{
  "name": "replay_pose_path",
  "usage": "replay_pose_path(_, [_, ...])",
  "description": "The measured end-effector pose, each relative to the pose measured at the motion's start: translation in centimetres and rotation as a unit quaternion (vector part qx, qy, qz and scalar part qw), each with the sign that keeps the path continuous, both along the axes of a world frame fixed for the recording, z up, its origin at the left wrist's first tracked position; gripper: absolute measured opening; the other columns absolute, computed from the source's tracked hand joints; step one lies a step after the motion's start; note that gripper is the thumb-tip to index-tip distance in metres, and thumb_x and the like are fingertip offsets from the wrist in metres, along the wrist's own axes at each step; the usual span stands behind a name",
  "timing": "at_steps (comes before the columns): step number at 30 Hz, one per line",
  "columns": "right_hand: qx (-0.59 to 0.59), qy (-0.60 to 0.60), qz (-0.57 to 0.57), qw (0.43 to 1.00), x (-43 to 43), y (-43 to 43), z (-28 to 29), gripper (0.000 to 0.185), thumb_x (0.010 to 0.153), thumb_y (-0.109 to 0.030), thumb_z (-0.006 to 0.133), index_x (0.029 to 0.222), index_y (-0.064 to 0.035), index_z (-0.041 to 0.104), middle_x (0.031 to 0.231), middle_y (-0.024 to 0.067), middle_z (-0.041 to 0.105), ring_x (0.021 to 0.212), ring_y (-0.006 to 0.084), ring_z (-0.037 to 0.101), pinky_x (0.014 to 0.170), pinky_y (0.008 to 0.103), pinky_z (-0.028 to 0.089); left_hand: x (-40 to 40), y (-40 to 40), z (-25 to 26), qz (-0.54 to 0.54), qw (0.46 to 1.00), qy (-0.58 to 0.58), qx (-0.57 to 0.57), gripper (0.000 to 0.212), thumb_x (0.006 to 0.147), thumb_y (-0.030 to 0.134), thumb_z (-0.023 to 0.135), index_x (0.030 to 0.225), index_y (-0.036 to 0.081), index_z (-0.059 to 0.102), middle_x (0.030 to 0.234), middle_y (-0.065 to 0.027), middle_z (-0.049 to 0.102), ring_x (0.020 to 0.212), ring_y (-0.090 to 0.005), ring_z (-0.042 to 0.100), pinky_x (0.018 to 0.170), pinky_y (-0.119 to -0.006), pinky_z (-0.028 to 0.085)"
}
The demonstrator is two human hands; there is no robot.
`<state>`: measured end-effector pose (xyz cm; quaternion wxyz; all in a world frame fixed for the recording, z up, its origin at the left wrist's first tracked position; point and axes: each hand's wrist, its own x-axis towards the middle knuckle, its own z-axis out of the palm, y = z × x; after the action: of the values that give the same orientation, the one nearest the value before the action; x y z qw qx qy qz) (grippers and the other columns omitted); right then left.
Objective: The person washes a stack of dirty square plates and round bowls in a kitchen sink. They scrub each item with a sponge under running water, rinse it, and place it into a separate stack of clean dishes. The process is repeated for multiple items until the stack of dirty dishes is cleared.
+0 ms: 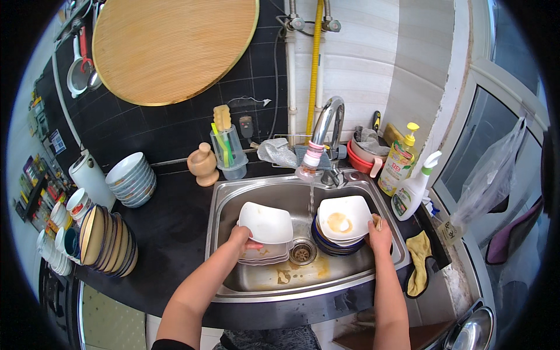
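My left hand [243, 239] grips the lower left edge of a white square dish [267, 222], tilted above a stack of similar dishes [267, 258] at the left of the steel sink [245, 286]. My right hand [379, 234] is at the right edge of another stained white square dish [345, 218], with a tan cloth or sponge [377, 222] between its fingers. That dish tops a pile of white dishes over blue-rimmed ones [334, 249]. Water runs from the chrome faucet [326, 120] between the two piles, behind the drain strainer [302, 252].
Left on the black counter stand stacked bowls [131, 179], blue-rimmed bowls [109, 243], a wooden mortar [204, 166] and a plastic utensil holder [232, 153]. At right are a pump bottle [397, 162], a spray bottle [411, 192] and a yellow cloth [418, 262].
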<state>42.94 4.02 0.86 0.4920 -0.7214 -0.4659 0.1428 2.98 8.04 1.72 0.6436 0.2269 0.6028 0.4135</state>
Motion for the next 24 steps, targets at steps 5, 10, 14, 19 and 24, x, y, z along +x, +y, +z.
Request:
replay_pose_path(5, [-0.005, 0.006, 0.004, 1.000, -0.1, -0.1, 0.3, 0.033, 0.079, -0.020, 0.061, 0.108, -0.0052, 0.060, 0.101, 0.0159, 0.064, 0.096, 0.0303, 0.060, 0.084, 0.0371, 0.045, -1.3, -0.7, -3.3, 0.089, 0.996, -0.001, -0.030, 0.042, 0.070, -0.014, 0.036, 0.112, -0.016, 0.039, 0.108, -0.0298, 0.048, 0.084, -0.0481, 0.059, 0.060, -0.051, 0.059])
replay_pose_path(10, [-0.008, 0.011, -0.003, 1.000, 0.0, 0.1, -0.1, 0.033, 0.078, -0.020, 0.062, 0.108, -0.0054, 0.060, 0.101, 0.0160, 0.063, 0.096, 0.0306, 0.060, 0.084, 0.0372, 0.045, -1.8, -0.7, -6.4, 0.115, 0.991, 0.017, -0.060, 0.039, 0.071, -0.016, 0.038, 0.110, -0.016, 0.042, 0.108, -0.0281, 0.050, 0.084, -0.0495, 0.058, 0.059, -0.054, 0.058])
replay_pose_path(14, [-0.014, 0.003, -0.006, 1.000, -0.1, 0.0, 0.2, 0.033, 0.077, -0.018, 0.063, 0.107, -0.0061, 0.060, 0.101, 0.0160, 0.063, 0.096, 0.0309, 0.060, 0.084, 0.0374, 0.045, -1.9, -0.7, -7.1, 0.105, 0.990, 0.067, -0.070, 0.036, 0.073, -0.015, 0.040, 0.108, -0.014, 0.045, 0.105, -0.0269, 0.052, 0.080, -0.0466, 0.060, 0.055, -0.051, 0.058])
replay_pose_path(19, [-0.023, -0.015, -0.010, 1.000, -0.4, -0.3, 0.8, 0.035, 0.074, -0.015, 0.065, 0.107, -0.0064, 0.060, 0.101, 0.0157, 0.063, 0.096, 0.0306, 0.060, 0.084, 0.0375, 0.045, -1.6, -1.2, -5.2, -0.023, 0.961, 0.253, -0.110, 0.038, 0.072, -0.004, 0.054, 0.109, -0.010, 0.049, 0.102, -0.0259, 0.054, 0.079, -0.0379, 0.062, 0.053, -0.046, 0.056])
replay_pose_path(24, [-0.012, -0.027, -0.001, 1.000, -0.3, -0.3, 0.6, 0.035, 0.072, -0.014, 0.066, 0.106, -0.0072, 0.061, 0.099, 0.0153, 0.063, 0.095, 0.0309, 0.060, 0.083, 0.0377, 0.045, 2.1, -3.4, -2.6, 0.095, 0.758, 0.630, 0.135, 0.028, 0.072, 0.011, 0.063, 0.094, -0.004, 0.057, 0.085, -0.0203, 0.057, 0.095, -0.0382, 0.055, 0.080, -0.042, 0.048])
